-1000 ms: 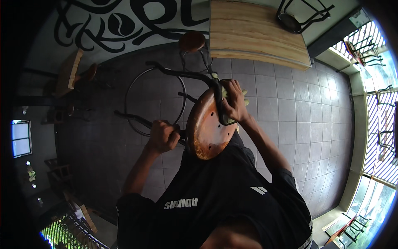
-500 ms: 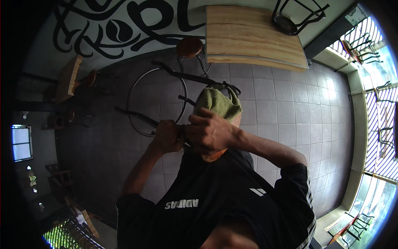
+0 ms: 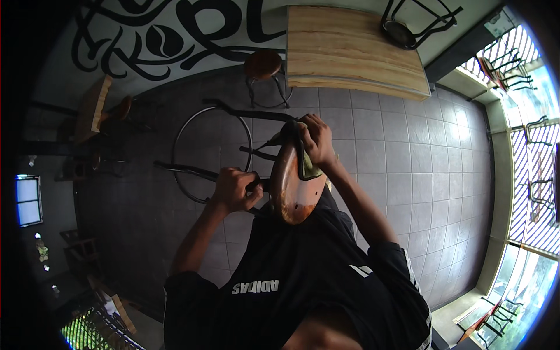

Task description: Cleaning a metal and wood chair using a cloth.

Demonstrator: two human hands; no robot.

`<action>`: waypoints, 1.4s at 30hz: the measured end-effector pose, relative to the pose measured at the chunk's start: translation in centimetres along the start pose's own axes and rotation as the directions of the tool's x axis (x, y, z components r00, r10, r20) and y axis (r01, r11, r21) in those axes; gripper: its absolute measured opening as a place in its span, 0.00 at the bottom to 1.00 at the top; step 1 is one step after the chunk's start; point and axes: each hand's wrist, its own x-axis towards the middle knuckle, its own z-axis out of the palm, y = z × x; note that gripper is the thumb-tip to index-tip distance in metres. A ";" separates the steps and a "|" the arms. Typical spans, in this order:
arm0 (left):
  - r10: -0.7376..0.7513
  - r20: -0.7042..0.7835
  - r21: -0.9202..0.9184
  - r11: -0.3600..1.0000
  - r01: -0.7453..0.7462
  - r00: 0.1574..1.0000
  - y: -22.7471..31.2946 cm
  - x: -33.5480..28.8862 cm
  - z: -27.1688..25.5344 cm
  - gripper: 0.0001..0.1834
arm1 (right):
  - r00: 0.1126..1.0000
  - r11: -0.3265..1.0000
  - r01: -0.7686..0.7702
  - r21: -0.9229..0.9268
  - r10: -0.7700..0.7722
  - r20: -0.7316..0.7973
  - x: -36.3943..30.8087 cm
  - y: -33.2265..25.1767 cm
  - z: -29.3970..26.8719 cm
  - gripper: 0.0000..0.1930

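Note:
A bar stool is tipped on its side before me, its round brown wooden seat [image 3: 286, 181] turned edge-on towards my body. Its black metal legs point left, joined by a thin metal ring [image 3: 252, 140]. My left hand [image 3: 235, 189] is closed round a stool leg close under the seat. Against the far part of the seat, my right hand [image 3: 317, 140] grips a green cloth [image 3: 309, 167], which drapes over the seat's edge and face. Small dark holes show in the seat's right-hand face. The cloth is partly hidden behind my right fingers.
Another round stool [image 3: 262, 65] stands by the wall, beside a light wooden table [image 3: 350, 52]. An upturned stool [image 3: 401, 34] rests on that table. Further tables and stools stand at the left, and upturned ones line the windows at the right. Grey tiles [image 3: 402, 163] cover the floor.
My right hand has moved from beside my left hand to the far part of the seat, with the cloth. The seat, mostly covered before, now shows. The stool has shifted slightly left.

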 end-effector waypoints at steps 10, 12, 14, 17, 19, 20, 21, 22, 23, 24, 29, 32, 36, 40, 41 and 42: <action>-0.105 0.052 -0.054 0.993 0.108 0.993 -0.3 -0.1 0.3 0.14 | 0.977 0.976 0.204 -0.078 -0.197 0.082 -1.1 -2.7 0.2 0.20; -0.138 0.053 -0.071 0.987 0.141 0.989 0.1 -0.1 0.4 0.13 | 0.900 0.902 0.418 -0.105 -0.396 0.183 -1.3 -7.0 -0.4 0.20; -0.090 0.054 -0.026 0.995 0.091 0.994 -0.4 -0.3 0.6 0.13 | 0.805 0.836 0.542 -0.082 -0.490 0.335 -2.7 -7.9 0.9 0.16; -0.029 0.035 -0.003 1.000 0.029 0.999 -0.2 -0.2 0.2 0.13 | 0.897 0.906 0.420 0.048 -0.423 0.128 -2.0 -6.5 1.1 0.10; -0.030 0.008 -0.028 0.999 0.030 1.000 0.3 -0.4 0.4 0.13 | 0.990 0.976 0.135 0.170 -0.123 -0.075 -1.3 -5.1 1.4 0.08; -0.034 0.002 -0.003 0.999 0.034 0.999 0.3 -0.7 0.5 0.13 | 0.973 0.969 -0.001 0.245 0.057 -0.223 -1.2 -3.9 2.3 0.08; -0.038 -0.005 0.022 0.999 0.038 0.999 0.1 -0.8 0.6 0.13 | 0.903 0.915 -0.176 0.362 0.297 -0.310 -1.1 -2.9 2.9 0.12; -0.038 -0.011 0.021 0.999 0.038 0.999 0.0 -1.0 0.7 0.13 | 0.866 0.887 -0.306 0.347 0.411 -0.286 -1.1 -1.6 2.7 0.14; -0.040 -0.014 0.018 0.999 0.040 0.999 -0.1 -1.1 0.7 0.13 | 0.814 0.841 -0.430 0.329 0.519 -0.262 -0.9 -0.4 2.6 0.16; -0.044 -0.017 0.015 0.999 0.044 0.999 -0.2 -1.3 0.7 0.14 | 0.825 0.883 -0.403 0.240 0.464 -0.323 -0.9 0.3 2.9 0.18; -0.019 -0.002 0.023 1.000 0.019 1.000 -0.1 -1.7 0.3 0.11 | 0.718 0.702 -0.642 0.309 0.692 -0.078 -0.8 6.8 1.7 0.22; -0.007 -0.038 0.008 1.000 0.007 0.999 0.2 -1.0 0.1 0.12 | 0.669 0.670 -0.632 0.389 0.725 -0.162 -5.0 12.4 1.4 0.23; -0.087 -0.085 -0.039 0.996 0.084 0.993 0.1 -2.9 -0.1 0.11 | 0.508 0.396 -0.618 0.679 0.861 -0.040 -10.9 10.4 2.6 0.18; -0.090 -0.118 -0.042 0.995 0.086 0.989 0.1 -3.0 0.0 0.11 | 0.607 0.240 -0.435 0.868 0.790 0.086 -12.2 7.8 3.1 0.14; -0.103 -0.110 -0.029 0.995 0.100 0.989 -0.1 -3.1 0.0 0.11 | 0.639 0.074 -0.381 0.922 0.742 0.205 -11.7 6.3 2.7 0.16; -0.107 -0.098 -0.017 0.994 0.106 0.989 -0.2 -3.0 0.0 0.11 | 0.638 0.077 -0.377 0.923 0.744 0.199 -11.7 6.0 2.2 0.16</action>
